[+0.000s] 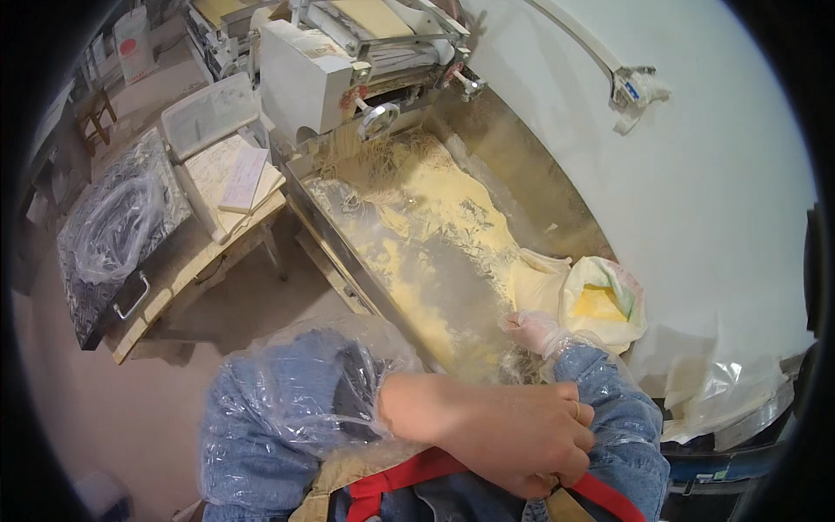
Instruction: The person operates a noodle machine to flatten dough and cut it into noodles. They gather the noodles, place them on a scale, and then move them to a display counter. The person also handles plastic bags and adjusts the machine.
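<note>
My left hand, bare and with a ring on one finger, reaches across my chest. Its fingers curl beside a red strap and a tan strap; whether they grip anything is hidden. Beyond it my right hand, in a thin clear glove, is over the near end of a metal trough. A pale cloth or bag lies just past the right hand, whose grip is unclear. Beside it stands an open white bag with yellow powder inside. Yellow powder and thin noodles lie in the trough.
A roller machine with a handwheel stands at the trough's far end. To the left, a wooden table carries a plastic bag and a notepad. A white wall runs along the right, with plastic sheeting near its foot.
</note>
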Motion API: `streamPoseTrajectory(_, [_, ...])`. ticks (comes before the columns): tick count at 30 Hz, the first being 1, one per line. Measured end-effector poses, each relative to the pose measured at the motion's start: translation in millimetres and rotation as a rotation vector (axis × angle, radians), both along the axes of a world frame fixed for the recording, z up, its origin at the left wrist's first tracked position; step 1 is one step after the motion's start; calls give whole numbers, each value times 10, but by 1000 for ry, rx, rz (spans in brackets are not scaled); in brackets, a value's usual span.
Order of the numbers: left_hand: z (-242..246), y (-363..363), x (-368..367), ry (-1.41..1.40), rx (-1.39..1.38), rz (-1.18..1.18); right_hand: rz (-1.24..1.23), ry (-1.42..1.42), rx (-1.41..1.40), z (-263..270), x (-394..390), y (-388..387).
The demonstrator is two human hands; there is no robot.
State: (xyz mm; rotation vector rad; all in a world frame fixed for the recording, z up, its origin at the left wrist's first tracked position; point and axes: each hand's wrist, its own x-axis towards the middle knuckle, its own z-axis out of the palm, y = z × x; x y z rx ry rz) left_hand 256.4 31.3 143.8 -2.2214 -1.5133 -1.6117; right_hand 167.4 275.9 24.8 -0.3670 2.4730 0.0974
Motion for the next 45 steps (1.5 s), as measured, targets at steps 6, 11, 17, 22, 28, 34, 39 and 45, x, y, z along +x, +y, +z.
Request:
streamPoseTrajectory(6, [66,448,16,57,-210,-167,7,22,-141,-321,288,257])
streamPoseTrajectory(11, [47,617,-63,10,-62,-203,-95,22,-131,-480,503,534])
streamPoseTrajectory(17, [508,886,-242,-343,-210,-409,-177,69,-248,-557,654,476])
streamPoseTrajectory(22, [602,1439,222,123,263,187,-92,103,-286,-585,679,189])
streamPoseTrajectory(28, [-143,-647,-475,131,-956,451,-33,146,-369,-540,765,258])
streamPoseTrajectory(34, [-282,-1621,587,-918,-909,-267,-269,88,-130,-443,906,579])
streamPoseTrajectory(39, [-447,-1480,768,-970,-355,-102,-175,99,-283,-305,704,291])
streamPoseTrajectory(45, [-367,-1644,780,-786,-229,-240,-142,50,-240,-199,584,110])
